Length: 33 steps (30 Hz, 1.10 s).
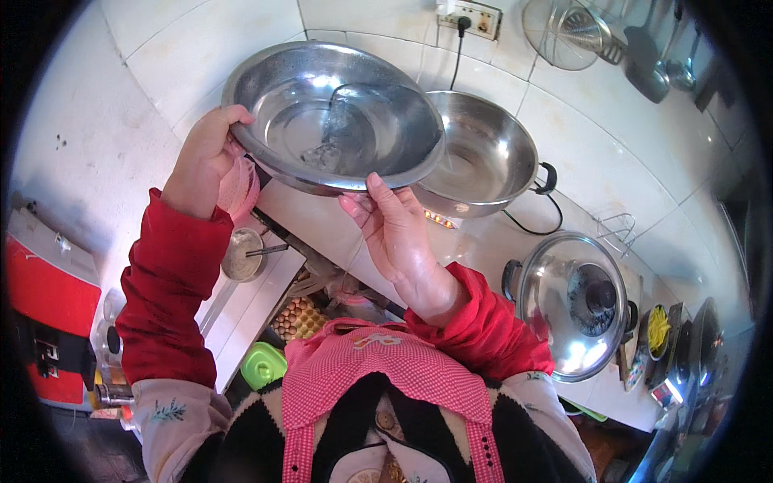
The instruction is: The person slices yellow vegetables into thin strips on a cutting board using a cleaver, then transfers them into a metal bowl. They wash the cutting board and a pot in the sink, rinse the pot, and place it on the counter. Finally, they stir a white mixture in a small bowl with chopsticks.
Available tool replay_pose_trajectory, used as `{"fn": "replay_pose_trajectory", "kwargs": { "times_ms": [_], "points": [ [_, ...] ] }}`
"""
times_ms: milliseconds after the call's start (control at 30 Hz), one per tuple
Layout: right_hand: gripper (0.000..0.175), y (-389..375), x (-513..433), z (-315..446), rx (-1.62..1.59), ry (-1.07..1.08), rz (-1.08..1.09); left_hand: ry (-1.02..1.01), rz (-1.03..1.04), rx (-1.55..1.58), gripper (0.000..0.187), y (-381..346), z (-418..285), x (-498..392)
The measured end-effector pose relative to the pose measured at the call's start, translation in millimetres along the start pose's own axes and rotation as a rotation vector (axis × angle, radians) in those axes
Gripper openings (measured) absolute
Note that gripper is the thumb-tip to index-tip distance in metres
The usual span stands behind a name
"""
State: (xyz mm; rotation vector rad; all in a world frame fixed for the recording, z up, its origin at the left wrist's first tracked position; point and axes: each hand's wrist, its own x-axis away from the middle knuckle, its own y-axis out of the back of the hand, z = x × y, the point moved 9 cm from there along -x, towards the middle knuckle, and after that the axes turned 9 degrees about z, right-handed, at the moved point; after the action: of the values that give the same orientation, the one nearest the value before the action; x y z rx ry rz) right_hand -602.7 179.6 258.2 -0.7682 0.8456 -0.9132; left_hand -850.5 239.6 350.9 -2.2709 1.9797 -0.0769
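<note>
Both hands hold up a wide stainless steel basin (pixel 290 130), tilted, with a little clear water in its bottom. My left hand (pixel 208 154) grips the left rim, thumb over the edge. My right hand (pixel 398 235) pinches the near rim, thumb on top and fingers beneath. Just right of the basin and partly behind it, a steel electric pan (pixel 477 154) with a black side handle stands on the white counter; its inside looks wet. Below my left hand are a pink mesh basket (pixel 244 187), partly hidden, and a bowl with chopsticks (pixel 243 259).
A lidded steel pot (pixel 561 308) stands on the right, beside a bowl of yellow strips (pixel 658 332). Egg trays (pixel 299 320) and a green lidded container (pixel 266 366) sit low down. A plugged-in cord (pixel 459 57) hangs on the tiled wall; ladles (pixel 661 75) hang upper right.
</note>
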Motion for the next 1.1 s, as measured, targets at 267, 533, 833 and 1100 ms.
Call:
{"fn": "replay_pose_trajectory", "kwargs": {
  "times_ms": [267, 533, 833, 1100],
  "points": [
    [0.021, 17.1, -5.5, 9.3, -0.142, 0.041, -0.003, -0.11, 0.005, -0.098, 0.016, -60.4, -39.4, -9.1],
    [0.023, 21.4, -16.5, 11.5, -0.218, 0.032, 0.016, -0.039, 0.187, -0.316, 0.016, -73.1, -56.1, -35.3],
    [0.02, 28.1, -33.1, 17.3, -0.356, 0.031, 0.032, -0.139, 0.216, -0.393, 0.016, -121.2, -83.3, -34.5],
    [0.018, 48.3, -46.0, 15.4, -0.466, -0.003, 0.013, -0.147, 0.273, -0.457, 0.018, -147.9, -82.6, -43.1]
  ]
}}
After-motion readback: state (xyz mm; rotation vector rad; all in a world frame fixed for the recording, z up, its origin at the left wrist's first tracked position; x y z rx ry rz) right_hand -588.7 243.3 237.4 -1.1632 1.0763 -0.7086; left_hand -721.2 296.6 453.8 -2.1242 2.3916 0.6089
